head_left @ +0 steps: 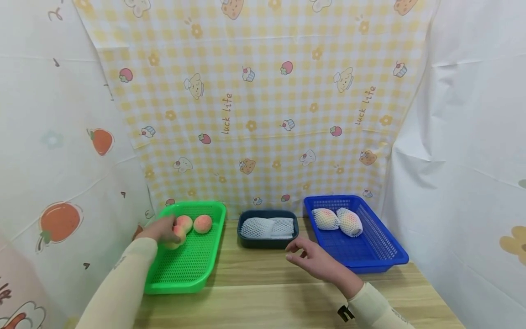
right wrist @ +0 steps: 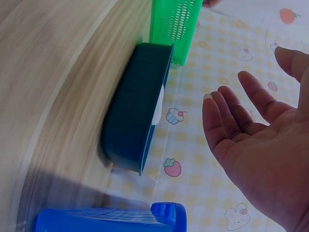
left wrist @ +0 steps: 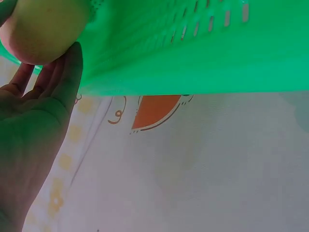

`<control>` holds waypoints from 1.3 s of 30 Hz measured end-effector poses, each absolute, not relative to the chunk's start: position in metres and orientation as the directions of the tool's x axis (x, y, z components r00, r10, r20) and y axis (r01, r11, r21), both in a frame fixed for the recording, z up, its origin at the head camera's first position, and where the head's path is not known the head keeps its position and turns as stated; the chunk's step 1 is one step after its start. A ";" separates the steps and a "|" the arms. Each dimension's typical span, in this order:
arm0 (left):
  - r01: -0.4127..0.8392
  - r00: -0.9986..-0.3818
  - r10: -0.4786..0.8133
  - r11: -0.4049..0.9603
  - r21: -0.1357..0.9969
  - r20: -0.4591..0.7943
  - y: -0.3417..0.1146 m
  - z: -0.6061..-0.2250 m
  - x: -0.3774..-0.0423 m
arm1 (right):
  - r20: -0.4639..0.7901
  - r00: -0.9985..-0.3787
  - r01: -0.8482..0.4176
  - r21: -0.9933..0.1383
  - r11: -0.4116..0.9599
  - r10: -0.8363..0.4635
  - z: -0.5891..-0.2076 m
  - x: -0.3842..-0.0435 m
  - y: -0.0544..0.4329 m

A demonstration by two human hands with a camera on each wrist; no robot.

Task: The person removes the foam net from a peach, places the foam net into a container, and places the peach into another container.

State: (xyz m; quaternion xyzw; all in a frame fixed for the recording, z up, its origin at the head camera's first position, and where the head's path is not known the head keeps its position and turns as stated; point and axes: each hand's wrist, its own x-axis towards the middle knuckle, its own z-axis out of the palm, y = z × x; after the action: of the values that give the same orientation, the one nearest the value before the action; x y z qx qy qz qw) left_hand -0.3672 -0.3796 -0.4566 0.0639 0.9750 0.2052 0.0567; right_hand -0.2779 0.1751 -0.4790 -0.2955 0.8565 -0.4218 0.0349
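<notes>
My left hand (head_left: 161,229) reaches into the green basket (head_left: 181,289) and holds a peach (left wrist: 46,29) between thumb and fingers. Two more peaches lie just beyond it: one peach (head_left: 185,222) close to the hand, another peach (head_left: 202,224) to its right. My right hand (head_left: 314,261) hovers over the table in front of the dark green bin (head_left: 268,244), fingers loosely bent and nothing in them. White foam fruit nets (head_left: 256,227) lie flat inside that bin.
On the right stands a blue basket (head_left: 371,267) with two net-wrapped peaches (head_left: 349,222) at its back. A patterned curtain (head_left: 263,160) hangs behind the wooden table (head_left: 255,301); white sheets close off both sides.
</notes>
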 end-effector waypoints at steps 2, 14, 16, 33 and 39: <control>0.098 -0.985 0.146 0.912 0.399 -0.090 -0.379 -0.459 -0.368 | 0.187 -0.824 -0.473 -0.746 0.469 -0.534 -0.479 -0.277 0.175; 0.071 -0.990 0.112 0.922 0.381 -0.086 -0.385 -0.473 -0.368 | 0.182 -0.817 -0.472 -0.756 0.453 -0.548 -0.484 -0.277 0.173; 0.071 -0.990 0.110 0.921 0.383 -0.082 -0.386 -0.475 -0.365 | 0.182 -0.816 -0.473 -0.755 0.454 -0.548 -0.485 -0.277 0.173; 0.123 -0.990 0.140 0.947 0.295 -0.036 -0.387 -0.484 -0.371 | 0.151 -0.817 -0.450 -0.771 0.450 -0.557 -0.484 -0.273 0.170; 0.102 -0.990 0.128 0.938 0.331 -0.056 -0.387 -0.485 -0.370 | 0.149 -0.809 -0.455 -0.772 0.444 -0.569 -0.486 -0.273 0.170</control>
State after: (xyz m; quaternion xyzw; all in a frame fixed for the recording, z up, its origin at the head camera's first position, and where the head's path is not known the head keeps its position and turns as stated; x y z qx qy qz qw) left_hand -0.3703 -0.3869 -0.4854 0.0584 0.9837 0.1659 0.0382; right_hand -0.2733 0.1702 -0.4856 -0.3020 0.8472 -0.4321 0.0659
